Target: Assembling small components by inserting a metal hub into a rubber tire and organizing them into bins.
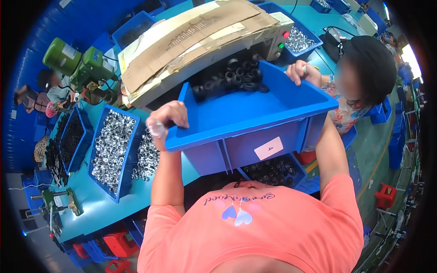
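Observation:
A large blue plastic bin is held up in front of me, tilted away with its far end low. My left hand is closed over its left rim, a clear wrap showing near the thumb. On the far right rim, my right hand is closed with its fingers hooked over the edge. Black ring-shaped parts lie heaped at the bin's far end, slightly blurred, against the opening of a machine covered by cardboard.
On the teal table, a blue bin of silvery parts stands left, beside a bin of black parts. A green machine is beyond. Another bin sits below the held one. A co-worker is close at right.

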